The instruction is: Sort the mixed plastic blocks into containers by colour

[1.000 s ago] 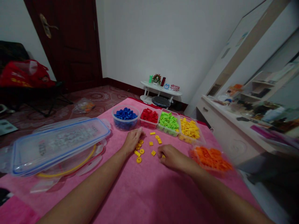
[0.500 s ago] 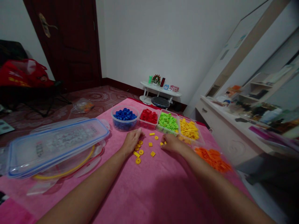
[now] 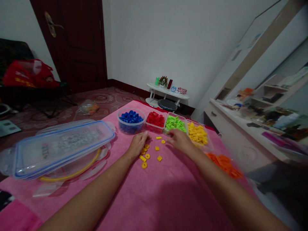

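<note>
My left hand rests on the pink cloth, its fingers curled together, and what lies inside them, if anything, is hidden. Close by its fingertips is a loose cluster of yellow toy pieces: round ones such as a yellow ring, and a yellow block. My right hand hovers just in front of the tub of green bricks; its fingers are bent inward and hide whatever they may hold. Between the hands lie several small yellow bricks.
Behind the hands stand a round tub of blue bricks, a tub of red bricks and a tub of yellow bricks. Orange bricks are at right. Stacked plastic lids cover the left side.
My right hand has lifted away from the cloth toward the green tub. The small yellow pieces at its fingertips no longer show. My left hand stays by the cluster; the view shifted slightly.
</note>
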Demonstrator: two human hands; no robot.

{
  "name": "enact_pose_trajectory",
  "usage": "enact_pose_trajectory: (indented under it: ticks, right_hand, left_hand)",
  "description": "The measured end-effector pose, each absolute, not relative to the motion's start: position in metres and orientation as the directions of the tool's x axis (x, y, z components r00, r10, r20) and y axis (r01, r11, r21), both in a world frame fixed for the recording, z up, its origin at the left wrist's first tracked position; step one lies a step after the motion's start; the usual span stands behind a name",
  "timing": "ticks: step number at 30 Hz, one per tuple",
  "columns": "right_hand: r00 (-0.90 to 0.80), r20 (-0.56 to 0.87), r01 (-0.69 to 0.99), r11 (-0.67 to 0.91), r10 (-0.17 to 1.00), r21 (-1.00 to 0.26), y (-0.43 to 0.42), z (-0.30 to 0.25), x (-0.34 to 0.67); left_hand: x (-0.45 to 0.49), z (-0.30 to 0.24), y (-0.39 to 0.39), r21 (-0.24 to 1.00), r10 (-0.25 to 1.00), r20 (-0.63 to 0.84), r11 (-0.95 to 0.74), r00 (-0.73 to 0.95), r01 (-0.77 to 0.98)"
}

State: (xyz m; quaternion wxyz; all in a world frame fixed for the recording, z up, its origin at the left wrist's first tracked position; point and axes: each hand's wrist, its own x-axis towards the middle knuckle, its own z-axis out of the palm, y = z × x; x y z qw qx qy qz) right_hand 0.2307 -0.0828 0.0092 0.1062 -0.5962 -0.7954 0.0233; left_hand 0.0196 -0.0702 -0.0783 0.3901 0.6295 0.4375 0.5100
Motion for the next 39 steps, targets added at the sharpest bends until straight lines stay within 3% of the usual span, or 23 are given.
enact_pose_trajectory:
  ticks: [3, 11, 20, 31, 36, 39]
  right_hand:
    - [-0.441, 0.070, 0.846, 0.440, 0.895, -0.299, -0.095, -0.023, 0.193]
    - [-0.254, 0.159, 0.936, 0.284, 0.954, -0.207, -0.065, -0.031, 0.208]
    - [-0.309, 0.184, 0.921, 0.342, 0.933, -0.186, -0.049, -0.037, 0.195]
    - [-0.371, 0.099, 0.902, 0.384, 0.923, -0.197, -0.067, -0.046, 0.192]
    - [-0.381, 0.045, 0.898, 0.381, 0.923, -0.219, -0.081, -0.022, 0.225]
    - [-0.291, 0.050, 0.941, 0.295, 0.956, -0.168, -0.074, 0.008, 0.265]
  left_hand:
    - [0.019, -0.077, -0.072, 0.936, 0.946, 0.307, -0.320, 0.103, 0.144]
    - [0.020, -0.079, -0.070, 0.941, 0.948, 0.303, -0.313, 0.093, 0.127]
    - [0.021, -0.079, -0.070, 0.945, 0.951, 0.296, -0.306, 0.093, 0.116]
    - [0.020, -0.076, -0.073, 0.970, 0.970, 0.212, -0.224, 0.122, 0.095]
    - [0.021, -0.077, -0.074, 0.979, 0.977, 0.180, -0.189, 0.112, 0.079]
    - [0.022, -0.077, -0.074, 0.976, 0.976, 0.196, -0.203, 0.094, 0.072]
